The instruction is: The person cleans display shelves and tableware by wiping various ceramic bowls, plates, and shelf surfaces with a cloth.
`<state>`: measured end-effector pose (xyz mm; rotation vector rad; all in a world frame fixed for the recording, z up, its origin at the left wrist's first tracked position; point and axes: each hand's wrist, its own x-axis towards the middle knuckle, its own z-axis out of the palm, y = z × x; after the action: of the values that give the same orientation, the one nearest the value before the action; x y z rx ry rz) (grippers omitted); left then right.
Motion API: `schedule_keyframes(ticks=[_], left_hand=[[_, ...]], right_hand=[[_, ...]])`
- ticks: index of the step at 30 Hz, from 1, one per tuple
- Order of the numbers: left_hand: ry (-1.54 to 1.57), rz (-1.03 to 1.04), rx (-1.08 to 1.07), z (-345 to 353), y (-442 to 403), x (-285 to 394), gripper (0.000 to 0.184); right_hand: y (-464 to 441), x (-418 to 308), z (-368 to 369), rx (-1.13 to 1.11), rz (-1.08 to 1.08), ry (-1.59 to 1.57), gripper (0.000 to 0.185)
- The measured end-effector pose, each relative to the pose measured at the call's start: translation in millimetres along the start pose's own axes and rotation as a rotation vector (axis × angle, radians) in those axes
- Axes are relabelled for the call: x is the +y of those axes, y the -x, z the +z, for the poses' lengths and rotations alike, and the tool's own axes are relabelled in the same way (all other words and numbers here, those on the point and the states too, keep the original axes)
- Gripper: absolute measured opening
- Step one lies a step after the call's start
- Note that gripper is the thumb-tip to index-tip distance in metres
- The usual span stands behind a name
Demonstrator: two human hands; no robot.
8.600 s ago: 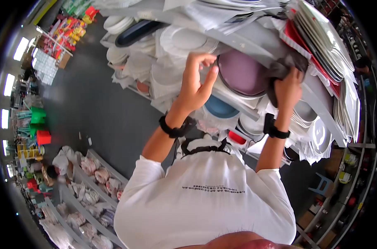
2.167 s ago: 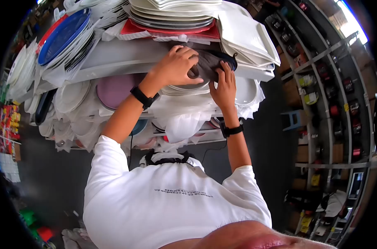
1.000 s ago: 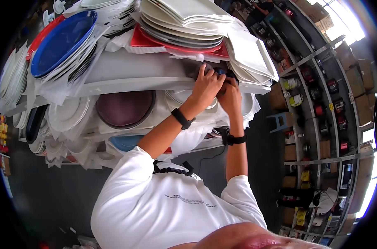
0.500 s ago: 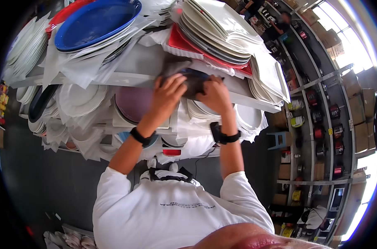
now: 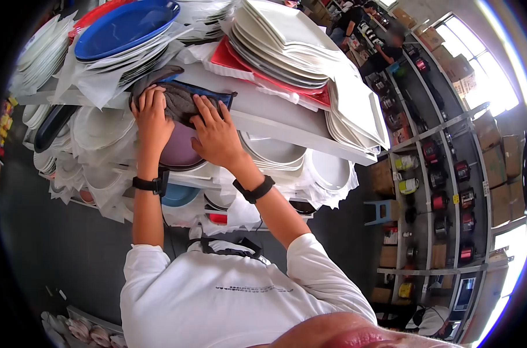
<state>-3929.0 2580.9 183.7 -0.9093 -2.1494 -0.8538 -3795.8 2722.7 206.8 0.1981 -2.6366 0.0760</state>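
Observation:
A dark grey cloth (image 5: 181, 103) with blue edging lies bunched on the upper shelf, between the plate stacks. My left hand (image 5: 153, 123) grips its left part, fingers curled into the fabric. On the cloth's right part rests my right hand (image 5: 220, 136), its fingers spread and lying over the fabric. Just behind my left hand is a stack of plates topped by a blue oval plate (image 5: 127, 29). To the right stand stacked white rectangular plates (image 5: 298, 26), with a red plate (image 5: 231, 58) low among them.
Below the shelf's front edge (image 5: 310, 136) sit a purple plate (image 5: 179, 148), white dishes (image 5: 269, 151) and paper-wrapped plates. A black handle (image 5: 51, 130) juts out at left. Right of the aisle are a blue stool (image 5: 381, 212) and metal racks. Other people (image 5: 385, 55) stand far back.
Both hands and the cloth have moved left along the shelf. The right hand has gone from a closed grip to spread fingers, and the cloth lies more spread out.

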Motion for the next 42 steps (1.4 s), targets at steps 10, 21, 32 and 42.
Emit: schedule_keyframes(ticks=[10,21,32,42], left_hand=[[0.167,-0.013,0.065,72.5,44.0,198.8,0.044],[0.534,-0.23,0.174,128.7,103.3,389.0,0.042],[1.244,-0.772,0.279,145.8,124.3,377.0,0.045],[1.182,-1.129,0.474,108.8,63.2,282.3,0.049]], right_hand=[[154.9,94.7,-64.2,0.067,0.188,0.0,0.052],[283.0,153.4,-123.4,0.04,0.349,-0.071,0.054],[303.9,134.6,-166.0,0.163,0.227,-0.226,0.047],[279.6,136.6,-156.2,-0.031,0.268,-0.453,0.076]])
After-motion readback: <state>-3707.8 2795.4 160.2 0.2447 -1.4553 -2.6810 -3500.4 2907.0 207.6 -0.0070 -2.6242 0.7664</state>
